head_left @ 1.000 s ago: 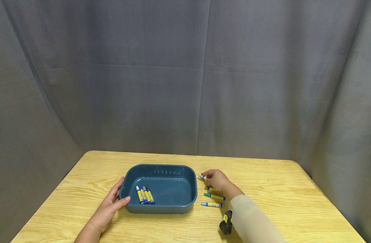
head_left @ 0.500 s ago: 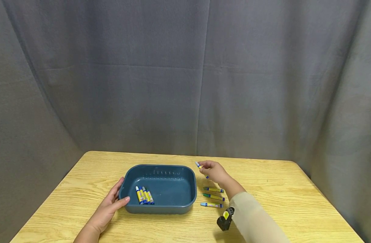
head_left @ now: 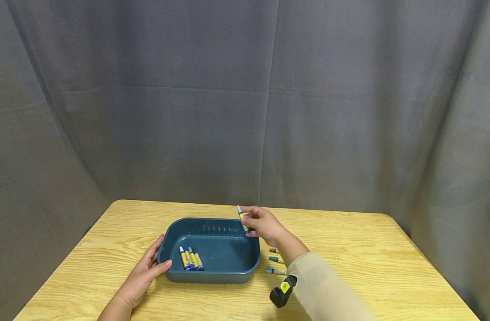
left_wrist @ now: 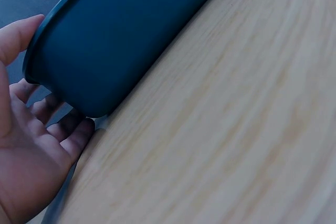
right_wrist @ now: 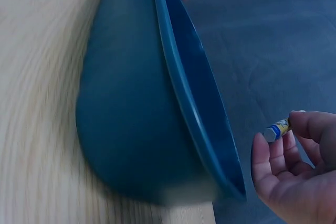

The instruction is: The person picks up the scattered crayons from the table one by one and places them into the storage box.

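My right hand (head_left: pixel 265 225) pinches a crayon (head_left: pixel 243 219) with a pale tip and a yellow-and-blue wrapper, tilted above the right back rim of a dark teal plastic basin (head_left: pixel 212 277). The crayon's blue end (right_wrist: pixel 271 132) shows between thumb and fingers in the right wrist view. At the basin's left end my left hand (head_left: pixel 142 276) holds the wall, thumb at the rim and fingers against the outside. That thumb (left_wrist: pixel 21 38) meets the rim in the left wrist view. Several similar crayons (head_left: pixel 191 258) lie side by side in the basin's left front corner.
Right of the basin lie more crayons on the wooden table (head_left: pixel 349 249), a green-tipped crayon (head_left: pixel 276 259) and a light-blue-tipped crayon (head_left: pixel 274 271) among them, partly covered by my right arm. A grey curtain (head_left: pixel 212 111) hangs behind the table.
My right hand has lifted the pale-tipped crayon off the table and carried it up and left to the basin's right edge. My left hand and the basin have stayed put.
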Tool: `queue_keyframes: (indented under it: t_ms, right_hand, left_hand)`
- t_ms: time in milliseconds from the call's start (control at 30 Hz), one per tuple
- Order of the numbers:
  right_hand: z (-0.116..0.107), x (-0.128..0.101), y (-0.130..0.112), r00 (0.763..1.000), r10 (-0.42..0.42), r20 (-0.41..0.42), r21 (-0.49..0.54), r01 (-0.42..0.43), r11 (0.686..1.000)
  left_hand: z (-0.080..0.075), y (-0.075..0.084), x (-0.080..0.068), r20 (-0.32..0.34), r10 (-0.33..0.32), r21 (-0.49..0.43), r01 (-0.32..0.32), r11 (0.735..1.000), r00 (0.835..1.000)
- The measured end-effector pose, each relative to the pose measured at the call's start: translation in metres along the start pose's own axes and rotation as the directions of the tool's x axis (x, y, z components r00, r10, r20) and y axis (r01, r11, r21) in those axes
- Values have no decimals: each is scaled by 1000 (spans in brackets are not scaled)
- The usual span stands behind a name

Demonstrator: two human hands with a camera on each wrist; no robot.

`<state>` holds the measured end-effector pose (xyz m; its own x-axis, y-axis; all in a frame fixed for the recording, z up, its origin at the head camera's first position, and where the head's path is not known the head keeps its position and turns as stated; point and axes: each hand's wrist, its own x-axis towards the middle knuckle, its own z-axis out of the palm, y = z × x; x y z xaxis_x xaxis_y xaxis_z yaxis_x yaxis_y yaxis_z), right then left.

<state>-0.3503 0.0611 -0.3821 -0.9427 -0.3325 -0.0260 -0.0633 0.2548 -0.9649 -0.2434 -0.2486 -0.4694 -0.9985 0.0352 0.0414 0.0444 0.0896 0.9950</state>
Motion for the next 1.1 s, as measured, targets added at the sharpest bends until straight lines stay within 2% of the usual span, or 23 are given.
queue_keyframes:
  t_ms: [167,333,633,900,1100]
  right_hand:
    - [19,0,-4,998,2,66,40,-4,999]
    - [37,2,-2,995,23,94,69,-30,997]
    - [67,0,4,985,140,99,65,-147,987]
    - [92,0,11,968,242,69,-29,-240,970]
    - [104,-3,10,965,260,42,-156,-251,955]
  left_hand:
    - [1,0,1,3,5,1,-5,1000,1000]
    - [3,1,2,3,12,1,-12,1000,1000]
    - [5,1,4,4,10,0,-10,1000,1000]
    - [4,1,4,3,2,-7,-2,1000,1000]
    - [4,0,4,10,3,-7,-2,1000,1000]
